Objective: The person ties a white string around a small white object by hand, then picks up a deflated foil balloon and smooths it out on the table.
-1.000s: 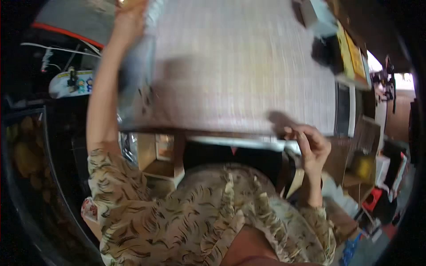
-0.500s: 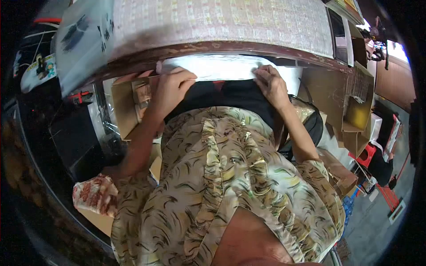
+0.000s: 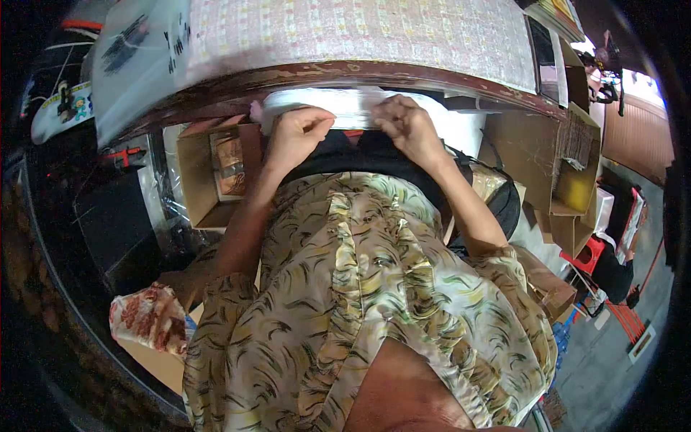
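Note:
A bright white stack of thin, sheet-like material (image 3: 353,102) lies above my lap, partly under the table's front edge. My left hand (image 3: 299,135) is at its near left side, thumb and forefinger curved into a pinch with the tips over the white surface. Whatever those fingertips hold is too small to make out. My right hand (image 3: 412,131) is over the right part of the stack, fingers bent inward and smeared by motion. A gap of white surface separates the two hands.
The table (image 3: 360,32) has a patterned cover and a worn brown edge. A translucent plastic sheet (image 3: 137,61) hangs over its left end. Open cardboard boxes stand left (image 3: 205,176) and right (image 3: 529,155) of me. A black bag (image 3: 507,209) is by my right forearm.
Both hands have moved inward toward each other along the white stack's near edge. The right hand has left the stack's right end, and its fingers are now blurred.

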A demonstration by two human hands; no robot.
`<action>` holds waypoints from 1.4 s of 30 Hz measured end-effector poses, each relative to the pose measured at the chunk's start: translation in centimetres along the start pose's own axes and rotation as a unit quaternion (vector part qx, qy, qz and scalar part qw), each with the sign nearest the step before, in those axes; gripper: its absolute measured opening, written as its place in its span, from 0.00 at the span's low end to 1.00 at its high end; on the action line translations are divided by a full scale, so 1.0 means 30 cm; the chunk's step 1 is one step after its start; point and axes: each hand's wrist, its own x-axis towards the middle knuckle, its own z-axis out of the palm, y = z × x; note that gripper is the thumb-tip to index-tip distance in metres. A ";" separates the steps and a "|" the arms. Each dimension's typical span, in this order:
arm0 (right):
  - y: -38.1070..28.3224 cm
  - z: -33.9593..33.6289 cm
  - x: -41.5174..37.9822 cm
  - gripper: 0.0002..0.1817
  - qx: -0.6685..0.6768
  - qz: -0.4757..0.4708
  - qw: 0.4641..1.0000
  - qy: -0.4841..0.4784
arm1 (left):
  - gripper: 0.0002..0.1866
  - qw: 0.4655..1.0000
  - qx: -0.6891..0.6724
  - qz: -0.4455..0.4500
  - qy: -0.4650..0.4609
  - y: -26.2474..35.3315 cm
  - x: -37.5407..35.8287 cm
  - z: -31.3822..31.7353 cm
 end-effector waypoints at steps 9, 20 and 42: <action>-0.030 0.066 0.096 0.07 -0.004 0.036 0.996 -0.077 | 0.07 0.995 -0.029 -0.080 -0.059 0.008 0.011 0.005; -0.006 0.084 0.089 0.05 0.105 0.087 0.990 -0.043 | 0.08 0.994 -0.072 -0.085 -0.010 -0.022 0.039 0.055; -0.057 0.043 0.079 0.04 0.099 0.025 0.995 -0.012 | 0.14 0.996 0.075 -0.006 0.048 0.015 0.005 0.035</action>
